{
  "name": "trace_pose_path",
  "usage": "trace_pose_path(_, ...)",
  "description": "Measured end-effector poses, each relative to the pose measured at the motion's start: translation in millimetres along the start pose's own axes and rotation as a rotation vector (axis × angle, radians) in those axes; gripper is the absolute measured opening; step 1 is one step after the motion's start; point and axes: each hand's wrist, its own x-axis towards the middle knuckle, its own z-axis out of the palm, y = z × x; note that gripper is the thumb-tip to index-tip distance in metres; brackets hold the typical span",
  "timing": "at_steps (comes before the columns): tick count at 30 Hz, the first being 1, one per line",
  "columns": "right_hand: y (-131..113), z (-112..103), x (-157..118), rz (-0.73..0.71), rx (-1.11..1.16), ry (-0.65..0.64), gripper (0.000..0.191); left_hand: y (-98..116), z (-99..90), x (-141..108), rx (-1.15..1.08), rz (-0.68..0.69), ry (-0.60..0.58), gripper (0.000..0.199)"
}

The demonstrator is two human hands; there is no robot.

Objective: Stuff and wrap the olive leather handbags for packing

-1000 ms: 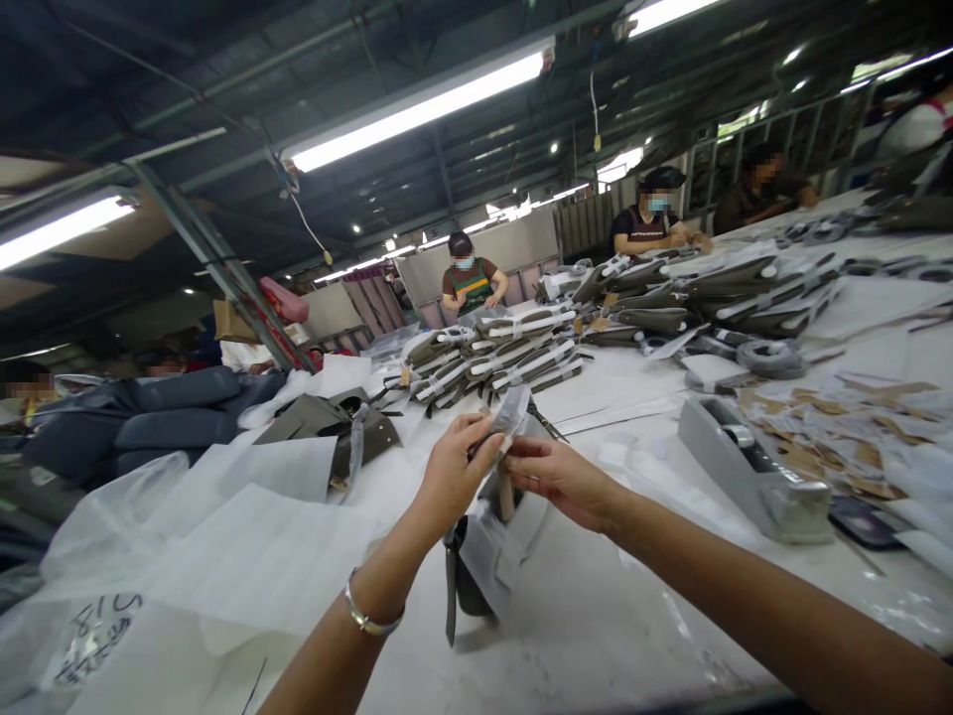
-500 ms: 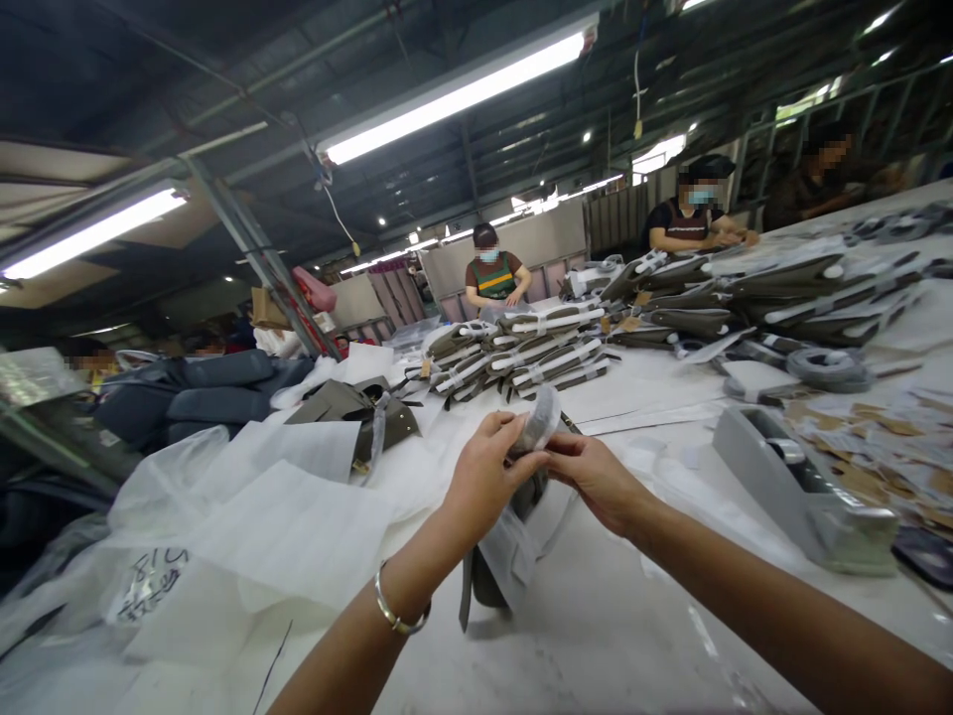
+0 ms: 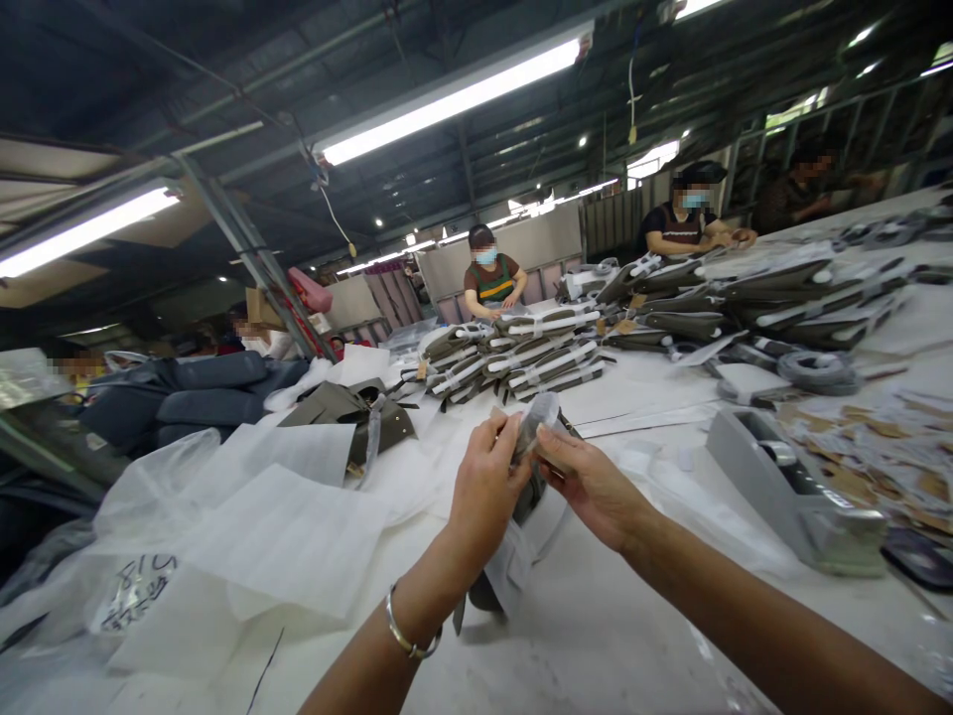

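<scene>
Just in front of me, my left hand [image 3: 483, 487] and my right hand [image 3: 596, 487] both grip a handle wrapped in clear plastic [image 3: 541, 410], from opposite sides. The fingers are closed on it, with my right thumb pressed against the wrapping. Under the hands hangs a dark olive bag [image 3: 530, 497], mostly hidden behind them. White packing sheet [image 3: 511, 568] lies against its lower part. Farther left on the table rests another olive bag [image 3: 391, 429], its strap also wrapped in plastic.
A grey tape dispenser [image 3: 774, 497] stands at right, with paper tags [image 3: 879, 437] beyond it. Stacked olive bags [image 3: 551, 348] lie ahead. White sheets [image 3: 290, 536] and a marked plastic bag [image 3: 138, 591] cover the left. Co-workers [image 3: 495, 278] sit across the table.
My right hand has shifted up onto the wrapped handle, its thumb now over the plastic. My left fingers have come up around the other side. The view has moved slightly.
</scene>
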Motion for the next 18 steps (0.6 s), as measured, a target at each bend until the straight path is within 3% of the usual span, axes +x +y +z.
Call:
trace_pose_path(4,6.7,11.0,1.6,-0.053,0.049,0.053,0.035,6.9,3.1,-4.8,0.011,-0.006,0.043,0.045)
trace_pose_path(7,8.1,14.4,0.6,-0.093,0.057,0.085,0.037,7.3,-2.7,-7.6,-0.158,-0.064,0.015,0.047)
trace_pose_path(12,9.0,12.3,-2.3,-0.104,0.077,0.129,0.037,-3.4,-10.5,-2.8,-0.680,-0.397,0.037,0.069)
trace_pose_path(15,10.7,11.1,-2.7,-0.090,0.091,0.091,0.035,-7.5,-11.5,8.1,-0.724,-0.472,-0.088,0.047)
trace_pose_path(18,10.0,10.1,-2.6,-0.106,0.097,0.054,0.036,-6.4,-13.2,17.7,-0.615,-0.375,-0.125,0.025)
